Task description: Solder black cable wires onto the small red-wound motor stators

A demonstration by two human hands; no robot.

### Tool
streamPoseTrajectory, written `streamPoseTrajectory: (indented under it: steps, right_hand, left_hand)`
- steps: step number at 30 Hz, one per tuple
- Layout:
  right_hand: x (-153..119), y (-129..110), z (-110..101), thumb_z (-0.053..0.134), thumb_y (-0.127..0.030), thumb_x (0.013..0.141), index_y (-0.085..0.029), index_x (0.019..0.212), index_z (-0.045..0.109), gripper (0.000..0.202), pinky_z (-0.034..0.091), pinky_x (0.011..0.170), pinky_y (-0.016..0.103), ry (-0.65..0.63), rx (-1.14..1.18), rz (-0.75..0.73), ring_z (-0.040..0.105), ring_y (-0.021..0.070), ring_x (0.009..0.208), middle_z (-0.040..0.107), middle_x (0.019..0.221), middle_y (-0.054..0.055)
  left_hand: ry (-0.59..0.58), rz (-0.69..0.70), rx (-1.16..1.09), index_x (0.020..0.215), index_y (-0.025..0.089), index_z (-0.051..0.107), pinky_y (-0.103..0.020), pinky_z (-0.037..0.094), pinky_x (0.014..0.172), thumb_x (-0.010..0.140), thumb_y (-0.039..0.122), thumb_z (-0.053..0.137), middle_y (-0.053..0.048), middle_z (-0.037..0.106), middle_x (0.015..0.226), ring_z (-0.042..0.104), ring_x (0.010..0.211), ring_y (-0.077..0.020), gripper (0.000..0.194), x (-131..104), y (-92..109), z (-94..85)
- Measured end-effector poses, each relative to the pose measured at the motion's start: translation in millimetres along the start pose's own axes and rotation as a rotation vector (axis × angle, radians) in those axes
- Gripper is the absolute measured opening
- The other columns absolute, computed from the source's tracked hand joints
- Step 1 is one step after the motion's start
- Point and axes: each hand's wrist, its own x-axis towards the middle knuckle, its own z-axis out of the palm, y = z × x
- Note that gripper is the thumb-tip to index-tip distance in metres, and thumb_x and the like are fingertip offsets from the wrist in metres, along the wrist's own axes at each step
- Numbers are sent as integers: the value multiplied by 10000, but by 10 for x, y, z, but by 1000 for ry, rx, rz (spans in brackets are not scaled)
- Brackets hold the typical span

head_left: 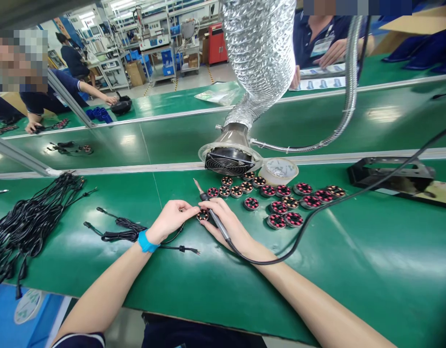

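My left hand (172, 220), with a blue wristband, pinches the left side of a small round part (202, 215). From the right, my right hand (226, 222) touches the same part and also holds a soldering iron (218, 223), its tip pointing up and left, away from the part. A black cable (123, 229) lies coiled beside my left wrist, and a cable end with bare wires (188, 250) rests below my hands. Several round parts with red or copper-coloured segments (278, 208) sit to the right of my hands.
A fume fan (228, 162) on a foil duct (261, 48) hangs beyond my hands, near a tape roll (279, 170). Black cables (37, 217) are heaped at left, a metal holder (390, 173) stands at right. The iron's cord crosses the right side. People work behind the divider.
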Motion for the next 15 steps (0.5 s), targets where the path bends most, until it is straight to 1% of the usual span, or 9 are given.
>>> streamPoseTrajectory:
  steps: [2, 5, 8, 10, 11, 13, 15]
  right_hand:
    - [0, 5, 2, 567, -169, 912, -296, 1328, 460, 448, 554, 915, 366, 4, 1, -1, 613, 198, 1024, 510, 1161, 76]
    - [2, 7, 5, 566, -160, 911, -297, 1328, 455, 453, 551, 920, 364, 0, 4, -4, 614, 198, 1034, 509, 1161, 74]
    - [3, 1, 3, 565, -159, 912, -295, 1327, 456, 449, 547, 926, 359, -6, 6, 1, 611, 198, 1045, 509, 1163, 75]
    - [1, -5, 1, 558, -161, 916, -295, 1327, 455, 444, 544, 926, 358, -1, 7, 3, 610, 195, 1041, 509, 1158, 73]
    - [-1, -7, -1, 553, -161, 918, -297, 1329, 453, 445, 544, 924, 358, 2, 8, 1, 610, 194, 1036, 509, 1156, 72]
    - [-6, -7, -4, 545, -160, 919, -301, 1335, 449, 450, 545, 921, 359, 5, 8, -2, 611, 193, 1028, 511, 1153, 71]
    - [-12, 1, -7, 545, -161, 916, -301, 1339, 449, 456, 549, 916, 359, 6, 4, -3, 615, 194, 1021, 515, 1150, 71]
  left_hand:
    - [-14, -20, -19, 715, 129, 660, -244, 243, 502, 743, 544, 682, 28, 531, 578, 369, 514, -88, 417, 6, -6, 45]
    - [-24, -33, -39, 695, 133, 647, -241, 241, 493, 735, 507, 677, 32, 519, 566, 358, 498, -83, 377, 13, -9, 73]
    - [-36, -29, -26, 698, 133, 654, -240, 280, 515, 748, 493, 667, 20, 545, 598, 394, 529, -92, 364, 10, -2, 43]
    - [-38, -8, 3, 745, 129, 682, -242, 336, 553, 774, 483, 657, -1, 593, 654, 455, 578, -109, 356, -3, 16, -18]
    - [-26, 9, 26, 787, 127, 702, -246, 369, 581, 794, 475, 644, -18, 627, 708, 489, 611, -119, 353, -12, 29, -64]
    - [9, 51, 80, 873, 129, 732, -259, 424, 627, 844, 463, 594, -63, 680, 895, 529, 649, -125, 363, -35, 58, -177]
    - [19, 99, 134, 905, 137, 743, -276, 464, 663, 894, 451, 527, -102, 658, 1115, 552, 658, -117, 381, -60, 81, -297]
